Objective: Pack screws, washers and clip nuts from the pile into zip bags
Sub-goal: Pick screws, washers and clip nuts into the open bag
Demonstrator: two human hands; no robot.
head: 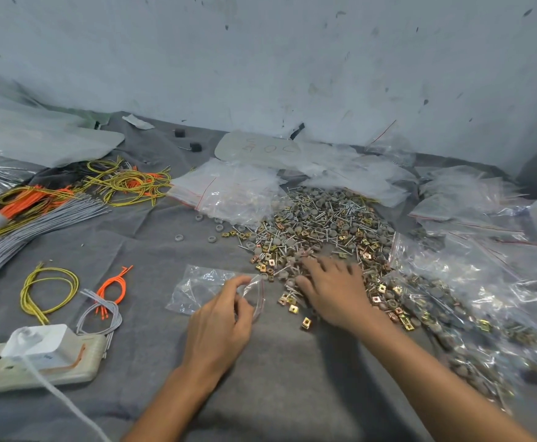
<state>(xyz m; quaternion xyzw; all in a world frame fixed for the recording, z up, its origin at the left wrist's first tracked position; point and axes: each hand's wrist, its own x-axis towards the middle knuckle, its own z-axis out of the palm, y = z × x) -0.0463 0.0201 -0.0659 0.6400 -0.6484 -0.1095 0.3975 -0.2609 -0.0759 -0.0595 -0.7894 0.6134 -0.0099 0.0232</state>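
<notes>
- The left hand [225,317] pinches the mouth of a clear zip bag [197,287] between thumb and curled fingers. The bag lies flat on the grey cloth [152,247], with its red-lined opening turned towards the pile.
- The right hand [334,288] lies palm down on the near edge of the pile [318,221]. Its fingers are spread and nearly straight over the parts, grasping nothing that shows (the fingertips are blurred).
- The pile is a mix of screws, round grey washers and brass-coloured clip nuts, and sits just right of the bag.
- A few clip nuts [305,322] lie loose on the cloth between the two hands.
- Some grey washers [211,239] are scattered left of the pile.
- Filled bags [452,317] lie heaped along the right side, beside the right forearm.
- Empty bags [229,189] are stacked behind the pile, near the wall.
- To the left lie grey wires [37,231], yellow wires [126,183] and orange wires [114,287].
- A power strip [79,368] with a white charger [40,342] plugged into it sits at the near left.
</notes>
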